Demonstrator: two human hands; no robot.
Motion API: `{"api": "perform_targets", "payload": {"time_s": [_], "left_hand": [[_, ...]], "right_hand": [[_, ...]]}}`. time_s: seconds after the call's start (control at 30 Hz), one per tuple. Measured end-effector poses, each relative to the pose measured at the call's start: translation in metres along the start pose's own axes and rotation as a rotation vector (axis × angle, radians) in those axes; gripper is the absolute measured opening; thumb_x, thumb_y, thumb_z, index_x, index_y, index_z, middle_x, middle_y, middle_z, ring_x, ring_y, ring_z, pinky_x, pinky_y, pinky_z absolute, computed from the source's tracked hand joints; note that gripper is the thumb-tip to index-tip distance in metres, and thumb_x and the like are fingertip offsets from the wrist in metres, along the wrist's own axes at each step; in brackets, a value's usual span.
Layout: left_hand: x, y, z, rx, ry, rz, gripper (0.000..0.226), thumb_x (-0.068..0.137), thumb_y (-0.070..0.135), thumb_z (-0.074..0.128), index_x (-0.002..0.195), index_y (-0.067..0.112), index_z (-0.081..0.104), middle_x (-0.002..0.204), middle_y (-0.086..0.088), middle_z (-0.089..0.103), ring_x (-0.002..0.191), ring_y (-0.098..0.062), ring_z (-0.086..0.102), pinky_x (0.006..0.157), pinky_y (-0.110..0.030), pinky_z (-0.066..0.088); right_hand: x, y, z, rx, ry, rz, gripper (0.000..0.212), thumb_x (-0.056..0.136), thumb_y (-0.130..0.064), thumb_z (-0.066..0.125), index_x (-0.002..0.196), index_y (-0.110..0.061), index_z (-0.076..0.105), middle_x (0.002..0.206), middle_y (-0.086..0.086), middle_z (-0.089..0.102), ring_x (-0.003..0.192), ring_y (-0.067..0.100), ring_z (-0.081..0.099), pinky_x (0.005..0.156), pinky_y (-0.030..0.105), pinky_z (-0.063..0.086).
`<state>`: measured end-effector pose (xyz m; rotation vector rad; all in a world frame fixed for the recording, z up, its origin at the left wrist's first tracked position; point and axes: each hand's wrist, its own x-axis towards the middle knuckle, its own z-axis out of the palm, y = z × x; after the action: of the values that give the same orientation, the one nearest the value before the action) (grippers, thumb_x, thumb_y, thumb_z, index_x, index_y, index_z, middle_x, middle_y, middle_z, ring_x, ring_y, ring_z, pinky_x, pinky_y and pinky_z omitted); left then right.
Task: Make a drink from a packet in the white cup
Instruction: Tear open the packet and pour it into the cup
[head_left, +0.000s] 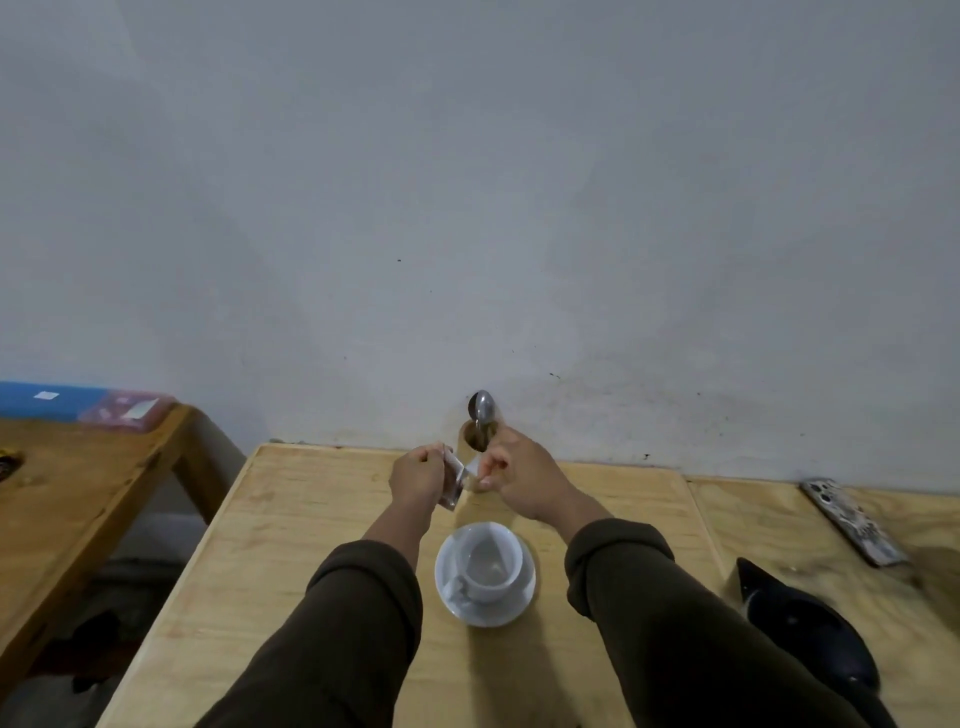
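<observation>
Both hands raised over the far part of the counter (322, 525), working one small packet (453, 480) between them.

Left hand (418, 475): fingers closed into a pinch on the packet's near-left edge. The packet hangs down and tilts toward the person from that grip.

Right hand (519, 475): fingertips pinched on the packet's upper corner, at the right of the left grip. The same hand also carries a metal spoon (483, 415), its handle clamped between the fingers, bowl pointing up and away toward the wall (467, 182). Likely parked there so it is ready for stirring without being set down.

Two opposed pinches on one edge read as a tear in hand; whether the packet is open yet is too small to tell. No powder visible.

White cup (488, 566) sits upright on its saucer (519, 608), below and nearer the body than both grips, roughly centred between the forearms, well clear of the packet. Handle points near-left. Interior looks pale; contents cannot be made out. This spot keeps it straight under the hands, so the packet only has to come down and back to pour.

To the right of the right grip, well apart: a phone (852, 522) lying flat, and a dark object (800, 618) nearer the body.
</observation>
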<state>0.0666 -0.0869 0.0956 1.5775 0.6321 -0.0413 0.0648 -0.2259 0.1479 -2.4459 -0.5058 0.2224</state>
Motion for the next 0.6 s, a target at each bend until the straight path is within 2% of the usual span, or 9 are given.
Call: {"api": "perform_targets", "payload": {"time_s": [0.1, 0.17, 0.23, 0.3, 0.33, 0.37, 0.43, 0.5, 0.6], "left_hand": [[-0.005, -0.006, 0.004, 0.044, -0.058, -0.047, 0.026, 0.092, 0.025, 0.049, 0.089, 0.008, 0.069, 0.089, -0.016, 0.066, 0.086, -0.031, 0.062, 0.089, -0.046, 0.056], [-0.003, -0.014, 0.006, 0.088, -0.062, -0.066, 0.031, 0.090, 0.028, 0.054, 0.100, 0.003, 0.070, 0.095, -0.017, 0.067, 0.090, -0.033, 0.064, 0.089, -0.045, 0.056], [-0.002, -0.022, 0.008, 0.147, -0.091, -0.100, 0.027, 0.088, 0.028, 0.057, 0.088, 0.005, 0.071, 0.085, -0.020, 0.070, 0.076, -0.034, 0.068, 0.086, -0.047, 0.058], [-0.006, -0.027, 0.008, 0.216, -0.105, -0.110, 0.028, 0.090, 0.023, 0.057, 0.067, 0.011, 0.066, 0.059, -0.013, 0.066, 0.046, -0.024, 0.063, 0.081, -0.046, 0.060], [-0.008, -0.029, 0.009, 0.241, -0.111, -0.122, 0.031, 0.090, 0.022, 0.057, 0.061, 0.013, 0.063, 0.049, -0.009, 0.063, 0.038, -0.021, 0.060, 0.079, -0.044, 0.061], [-0.009, -0.031, 0.010, 0.265, -0.121, -0.136, 0.032, 0.091, 0.021, 0.057, 0.060, 0.013, 0.062, 0.046, -0.008, 0.062, 0.039, -0.022, 0.062, 0.079, -0.043, 0.061], [-0.007, -0.043, 0.013, 0.329, -0.144, -0.146, 0.029, 0.090, 0.022, 0.058, 0.065, 0.010, 0.064, 0.063, -0.015, 0.067, 0.066, -0.031, 0.070, 0.085, -0.044, 0.059], [-0.004, -0.051, 0.017, 0.402, -0.162, -0.186, 0.024, 0.090, 0.023, 0.059, 0.082, 0.003, 0.070, 0.090, -0.021, 0.073, 0.091, -0.035, 0.070, 0.091, -0.043, 0.057], [-0.001, -0.060, 0.021, 0.529, -0.153, -0.222, 0.031, 0.086, 0.023, 0.062, 0.103, -0.003, 0.068, 0.108, -0.019, 0.072, 0.104, -0.031, 0.068, 0.095, -0.038, 0.055]], "right_hand": [[-0.006, 0.005, 0.001, -0.062, 0.031, -0.017, 0.014, 0.083, -0.007, 0.063, 0.074, -0.016, 0.057, 0.107, -0.002, 0.053, 0.098, 0.014, 0.052, 0.091, 0.027, 0.042], [-0.009, 0.011, 0.005, -0.093, 0.034, -0.026, 0.009, 0.084, -0.007, 0.057, 0.080, -0.014, 0.060, 0.101, 0.000, 0.057, 0.091, 0.017, 0.055, 0.086, 0.033, 0.049], [-0.014, 0.017, 0.012, -0.087, -0.003, 0.022, 0.010, 0.087, -0.009, 0.053, 0.087, -0.014, 0.062, 0.091, -0.001, 0.058, 0.081, 0.015, 0.054, 0.076, 0.029, 0.050], [-0.019, 0.022, 0.021, -0.056, -0.035, 0.070, 0.010, 0.088, -0.010, 0.052, 0.085, -0.018, 0.059, 0.086, 0.001, 0.059, 0.075, 0.014, 0.052, 0.066, 0.020, 0.044], [-0.022, 0.025, 0.025, -0.054, -0.045, 0.081, 0.011, 0.086, -0.010, 0.053, 0.083, -0.020, 0.056, 0.084, 0.002, 0.059, 0.073, 0.015, 0.052, 0.064, 0.019, 0.042], [-0.024, 0.029, 0.030, -0.046, -0.059, 0.097, 0.014, 0.084, -0.008, 0.053, 0.082, -0.022, 0.053, 0.083, 0.003, 0.059, 0.073, 0.016, 0.052, 0.064, 0.021, 0.042], [-0.029, 0.034, 0.040, -0.006, -0.107, 0.137, 0.021, 0.079, -0.006, 0.056, 0.084, -0.025, 0.051, 0.082, 0.002, 0.059, 0.074, 0.018, 0.055, 0.068, 0.026, 0.047], [-0.034, 0.037, 0.049, -0.002, -0.145, 0.156, 0.025, 0.076, -0.007, 0.060, 0.090, -0.026, 0.053, 0.085, 0.000, 0.058, 0.077, 0.018, 0.055, 0.071, 0.029, 0.049], [-0.040, 0.041, 0.057, -0.017, -0.150, 0.153, 0.028, 0.074, -0.013, 0.066, 0.099, -0.019, 0.057, 0.088, -0.002, 0.052, 0.079, 0.016, 0.050, 0.072, 0.030, 0.047]]}}
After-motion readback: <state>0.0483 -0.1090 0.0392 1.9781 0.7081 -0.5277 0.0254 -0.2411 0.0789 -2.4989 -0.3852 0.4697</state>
